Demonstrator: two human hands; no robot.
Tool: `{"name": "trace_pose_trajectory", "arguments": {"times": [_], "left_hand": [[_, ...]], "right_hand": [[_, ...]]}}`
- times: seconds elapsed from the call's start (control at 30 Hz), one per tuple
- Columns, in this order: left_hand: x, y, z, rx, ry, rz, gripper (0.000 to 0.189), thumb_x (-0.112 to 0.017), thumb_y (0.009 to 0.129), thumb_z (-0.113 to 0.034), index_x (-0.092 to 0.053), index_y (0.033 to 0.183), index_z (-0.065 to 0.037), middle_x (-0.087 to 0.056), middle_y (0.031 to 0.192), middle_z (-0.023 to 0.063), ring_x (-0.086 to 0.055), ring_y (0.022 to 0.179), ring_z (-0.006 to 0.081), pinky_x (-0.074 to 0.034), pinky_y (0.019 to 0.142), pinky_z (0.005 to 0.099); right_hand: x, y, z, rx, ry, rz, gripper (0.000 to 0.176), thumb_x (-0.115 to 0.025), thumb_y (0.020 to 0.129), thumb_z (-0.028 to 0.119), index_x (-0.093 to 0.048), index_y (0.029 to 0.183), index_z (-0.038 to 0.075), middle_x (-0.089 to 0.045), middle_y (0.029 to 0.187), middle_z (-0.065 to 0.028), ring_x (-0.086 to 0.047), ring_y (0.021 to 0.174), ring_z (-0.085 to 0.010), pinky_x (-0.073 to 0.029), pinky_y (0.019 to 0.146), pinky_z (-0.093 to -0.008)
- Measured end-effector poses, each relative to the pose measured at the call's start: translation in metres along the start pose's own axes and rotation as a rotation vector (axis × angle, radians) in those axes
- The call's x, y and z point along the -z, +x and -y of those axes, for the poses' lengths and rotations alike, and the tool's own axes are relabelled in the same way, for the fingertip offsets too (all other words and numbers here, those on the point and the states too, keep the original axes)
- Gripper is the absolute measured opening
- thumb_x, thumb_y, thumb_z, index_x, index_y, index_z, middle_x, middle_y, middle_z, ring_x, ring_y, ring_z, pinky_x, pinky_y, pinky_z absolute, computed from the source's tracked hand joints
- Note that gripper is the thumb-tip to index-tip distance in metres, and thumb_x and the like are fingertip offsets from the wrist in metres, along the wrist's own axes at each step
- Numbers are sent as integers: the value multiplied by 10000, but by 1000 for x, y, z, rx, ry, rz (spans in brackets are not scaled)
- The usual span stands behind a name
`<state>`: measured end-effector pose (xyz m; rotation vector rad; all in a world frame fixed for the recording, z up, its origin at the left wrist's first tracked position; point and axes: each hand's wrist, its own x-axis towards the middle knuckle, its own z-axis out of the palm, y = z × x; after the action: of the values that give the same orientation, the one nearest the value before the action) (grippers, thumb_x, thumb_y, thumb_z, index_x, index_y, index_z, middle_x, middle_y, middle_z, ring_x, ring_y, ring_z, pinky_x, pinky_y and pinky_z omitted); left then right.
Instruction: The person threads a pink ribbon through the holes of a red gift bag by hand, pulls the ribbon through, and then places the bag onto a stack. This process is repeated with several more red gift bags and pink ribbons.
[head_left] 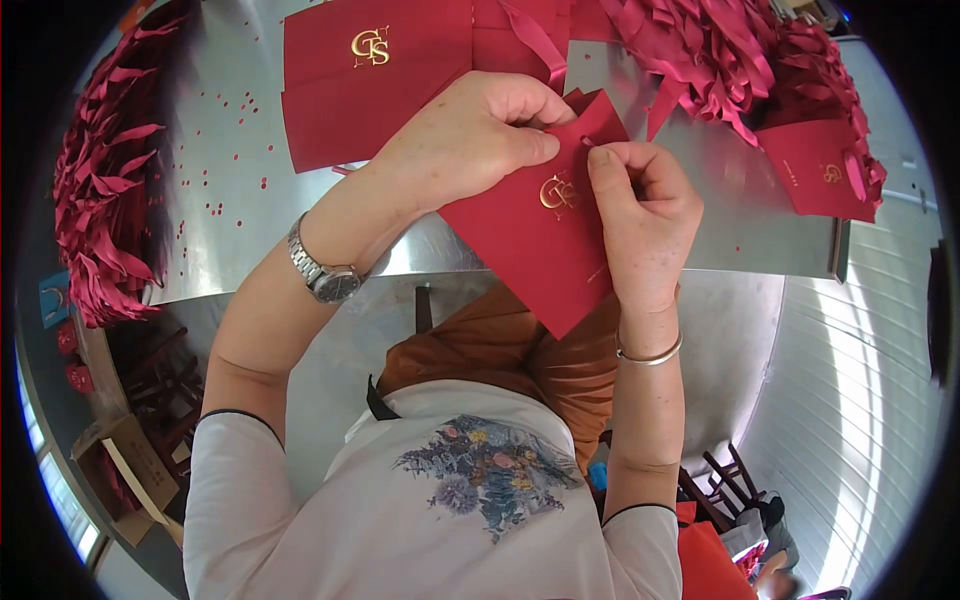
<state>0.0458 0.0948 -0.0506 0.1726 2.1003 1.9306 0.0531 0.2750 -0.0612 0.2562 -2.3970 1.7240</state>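
Observation:
A red paper bag (535,235) with a gold monogram is held tilted over the table's front edge, one bottom corner pointing down. My left hand (490,130) grips its top edge, thumb on the front face and fingers partly hidden behind the paper. At the right side of the top edge, my right hand (645,205) is closed in a pinch by a hole where a bit of red ribbon (588,141) shows. How far the ribbon passes through the hole is hidden by the thumb and fingers.
More red paper bags (375,85) lie flat behind my left hand. Bunches of red ribbon (700,60) sit at the back right, and another ribbon pile (105,190) hangs over the left edge. Small red paper dots (205,180) are scattered on the metal table (235,235).

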Motion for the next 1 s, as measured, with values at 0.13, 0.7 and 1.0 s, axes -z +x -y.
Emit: {"name": "trace_pose_trajectory", "arguments": {"times": [0.13, 0.7, 1.0], "left_hand": [[0, 1, 2, -8, 12, -8, 237, -571, 888, 0, -627, 1117, 25, -672, 978, 36, -612, 883, 74, -495, 788, 221], [-7, 1, 10, -146, 235, -46, 269, -582, 854, 30, -617, 1121, 36, -666, 1003, 39, -604, 907, 85, -486, 810, 240], [0, 1, 1, -272, 274, -64, 268, -588, 873, 8, -624, 1138, 27, -670, 975, 51, -620, 876, 112, -504, 785, 253]], "right_hand": [[-2, 0, 2, -10, -18, 10, 86, -713, 820, 57, -659, 801, -7, -649, 676, -18, -561, 608, -45, -475, 570, -221], [1, 15, 18, 10, -358, 84, 111, -680, 800, 112, -667, 773, 5, -663, 664, -118, -639, 570, -185, -512, 565, -303], [5, 21, 20, 239, -498, 172, 81, -645, 815, 118, -648, 773, 49, -634, 673, -113, -642, 638, -293, -514, 605, -387]]}}
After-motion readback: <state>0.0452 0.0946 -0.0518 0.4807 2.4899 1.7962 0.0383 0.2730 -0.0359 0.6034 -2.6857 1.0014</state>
